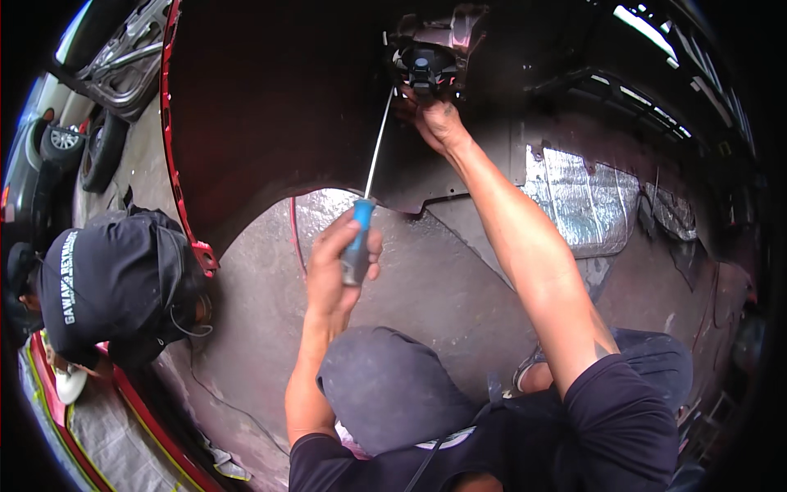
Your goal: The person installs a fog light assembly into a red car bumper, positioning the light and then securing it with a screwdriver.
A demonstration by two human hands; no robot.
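While reaching up with the right hand (440, 125) to a black fitting (422, 72) on a dark panel (279, 98), grips a blue-handled screwdriver (363, 211) in the left hand (329, 266), with fingers wrapped around the handle. Points the long shaft up and slightly rightward, with the tip close to the lower left of the fitting. Cannot tell from this view whether seated in a fastener or merely beside one. Holds the right fingers just under the fitting, partly lost in shadow; seemingly touching, perhaps steadying, yet cannot tell whether gripping anything.

Judging by the arrangement, seems partway through rather than finished. Done so far: fitting up against the panel, screwdriver brought up to the fitting. Left undone, as far as can be judged: the work at the tip, with both hands occupied there. Too dark around the fitting to count anything fastened or loosened.

Below and beyond, a grey floor (410, 271); off to the right, a crinkled silver foil sheet (574, 205). Well apart on the left, a co-worker (135, 279) in a dark shirt, bent over near a red-edged surface (135, 402).
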